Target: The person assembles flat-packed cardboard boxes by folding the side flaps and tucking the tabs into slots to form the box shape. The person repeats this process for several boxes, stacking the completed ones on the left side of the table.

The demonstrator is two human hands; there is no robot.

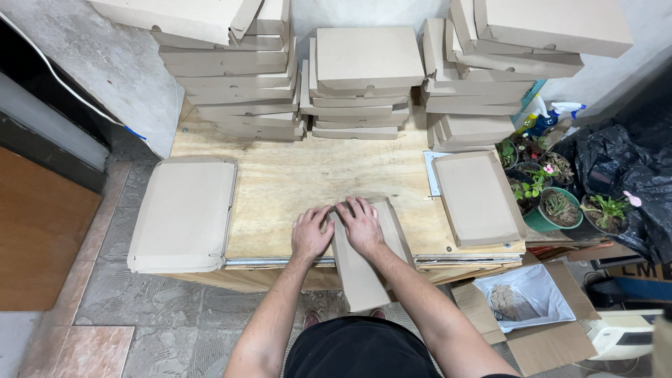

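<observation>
Pressing flat cardboard box blank (364, 262), lower centre of frame, on plywood table (294, 182) edge: my left hand (310, 234) & right hand (360, 224) both palm-down, fingers loosely spread, not clamped.

One head-worn view looks steeply down, close over the plywood table (294, 175).

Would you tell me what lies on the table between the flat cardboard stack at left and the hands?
Only bare wooden table, in the head view, separates the flat stack from the left hand.
</observation>
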